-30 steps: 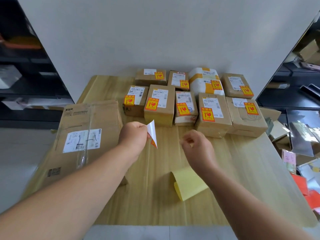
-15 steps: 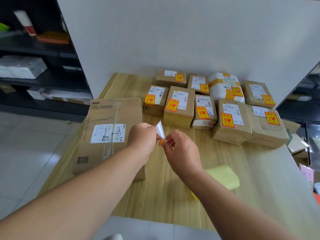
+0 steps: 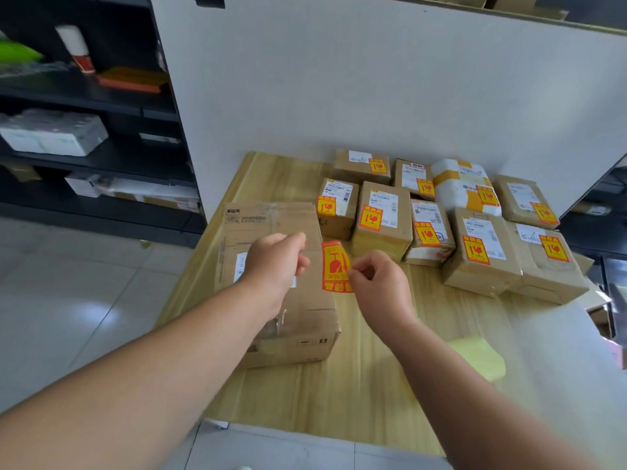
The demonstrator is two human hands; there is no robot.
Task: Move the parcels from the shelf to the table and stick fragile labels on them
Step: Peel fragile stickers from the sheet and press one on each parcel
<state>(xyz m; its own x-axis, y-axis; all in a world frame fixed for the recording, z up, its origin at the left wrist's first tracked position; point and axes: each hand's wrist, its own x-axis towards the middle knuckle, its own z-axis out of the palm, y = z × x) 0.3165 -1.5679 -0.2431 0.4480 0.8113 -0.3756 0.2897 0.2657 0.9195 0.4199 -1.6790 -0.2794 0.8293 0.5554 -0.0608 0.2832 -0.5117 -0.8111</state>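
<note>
Head view: the fragile label point(image 3: 334, 266) hangs at centre frame with its printed face showing, pinched at its right edge by the right hand point(image 3: 380, 283). Half a second ago both hands met on it. The left hand point(image 3: 276, 262) has drawn apart, fingers curled over the large parcel point(image 3: 271, 218) at centre left of the table point(image 3: 356, 385) — whether it holds anything, I cannot tell.
</note>
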